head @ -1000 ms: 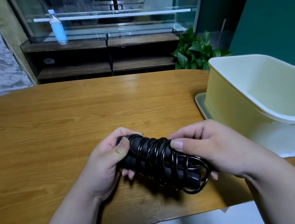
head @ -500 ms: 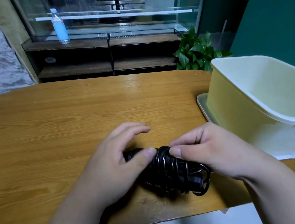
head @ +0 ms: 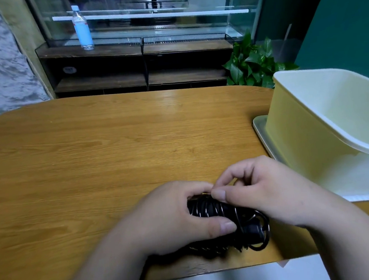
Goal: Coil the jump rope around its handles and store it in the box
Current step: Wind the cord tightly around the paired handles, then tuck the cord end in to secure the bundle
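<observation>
The black jump rope (head: pixel 225 218) is wound in many turns around its two handles and lies low over the wooden table (head: pixel 113 149) near its front edge. My left hand (head: pixel 174 215) wraps over the bundle's left half, thumb pressed on the coils. My right hand (head: pixel 265 191) sits at the bundle's upper right, thumb and forefinger pinched at the top of the coils. A loose loop of rope sticks out at the right end. The pale yellow box (head: pixel 306 130) stands open on the table to the right, nothing visible inside.
The box rests on a flat pale lid (head: pixel 260 127). Beyond the table's far edge are a dark shelf unit with a water bottle (head: pixel 81 28) and a green plant (head: pixel 252 63). The table's front edge runs just below my hands.
My left hand slid over the bundle and closed on it, hiding its left half. My right hand shifted from holding the right end to pinching at the top of the coils.
</observation>
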`<state>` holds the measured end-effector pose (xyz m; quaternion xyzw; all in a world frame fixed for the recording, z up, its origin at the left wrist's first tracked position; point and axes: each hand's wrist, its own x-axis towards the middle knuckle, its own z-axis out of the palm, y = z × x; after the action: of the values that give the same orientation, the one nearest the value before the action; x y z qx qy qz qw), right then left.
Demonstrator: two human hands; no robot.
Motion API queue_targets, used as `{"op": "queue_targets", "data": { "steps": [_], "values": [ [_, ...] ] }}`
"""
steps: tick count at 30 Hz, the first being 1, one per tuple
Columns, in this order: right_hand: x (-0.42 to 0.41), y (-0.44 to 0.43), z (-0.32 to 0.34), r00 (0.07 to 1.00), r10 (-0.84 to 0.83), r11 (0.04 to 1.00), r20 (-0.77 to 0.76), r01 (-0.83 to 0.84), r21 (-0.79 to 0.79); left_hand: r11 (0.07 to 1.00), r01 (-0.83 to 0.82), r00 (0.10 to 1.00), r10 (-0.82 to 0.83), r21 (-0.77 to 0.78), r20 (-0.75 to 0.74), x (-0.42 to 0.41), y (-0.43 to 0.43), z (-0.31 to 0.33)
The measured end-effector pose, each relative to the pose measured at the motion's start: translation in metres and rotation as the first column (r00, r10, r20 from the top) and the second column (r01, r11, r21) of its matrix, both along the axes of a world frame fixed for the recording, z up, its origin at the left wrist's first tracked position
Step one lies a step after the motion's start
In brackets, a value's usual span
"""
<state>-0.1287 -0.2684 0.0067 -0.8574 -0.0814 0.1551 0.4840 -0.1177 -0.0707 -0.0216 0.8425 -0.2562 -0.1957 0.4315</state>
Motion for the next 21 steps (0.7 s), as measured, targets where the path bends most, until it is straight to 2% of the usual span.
{"op": "queue_targets", "data": {
  "steps": [4,6,10,12,14,15,17,19,21],
  "values": [
    [0.003,-0.007,0.005,0.97,-0.134,0.975,0.204,0.165,-0.146,0.985,-0.148,0.989,0.145,0.086,0.041,0.004,0.002,-0.008],
    [0.004,-0.013,0.009,0.94,-0.192,0.957,0.283,0.244,-0.16,0.968,-0.226,0.974,0.224,0.106,0.034,0.005,0.004,-0.011],
    [0.003,-0.014,0.013,0.953,-0.215,0.976,0.213,0.201,0.083,0.95,-0.281,0.96,0.277,0.139,0.049,0.003,-0.002,-0.014],
    [-0.001,-0.011,0.014,0.973,-0.152,0.983,0.175,0.131,0.125,0.93,-0.338,0.94,0.327,0.143,0.096,0.004,-0.005,-0.016],
    [-0.004,-0.009,0.015,0.979,-0.101,0.989,0.179,0.079,0.127,0.901,-0.428,0.901,0.42,0.072,0.11,0.006,-0.005,-0.019],
    [-0.004,-0.008,0.015,0.973,-0.105,0.99,0.203,0.081,0.119,0.881,-0.473,0.879,0.471,0.012,0.079,0.008,-0.004,-0.02],
    [-0.001,-0.01,0.014,0.94,-0.165,0.986,0.298,0.153,0.061,0.846,-0.516,0.857,0.508,-0.132,-0.093,0.008,-0.001,-0.018],
    [0.003,-0.015,0.011,0.89,-0.224,0.968,0.398,0.251,-0.017,0.827,-0.499,0.855,0.422,-0.259,-0.301,0.005,0.002,-0.01],
    [0.006,-0.02,0.01,0.871,-0.268,0.948,0.412,0.314,-0.046,0.826,-0.45,0.85,0.281,-0.339,-0.445,0.002,0.007,-0.003]
  ]
}}
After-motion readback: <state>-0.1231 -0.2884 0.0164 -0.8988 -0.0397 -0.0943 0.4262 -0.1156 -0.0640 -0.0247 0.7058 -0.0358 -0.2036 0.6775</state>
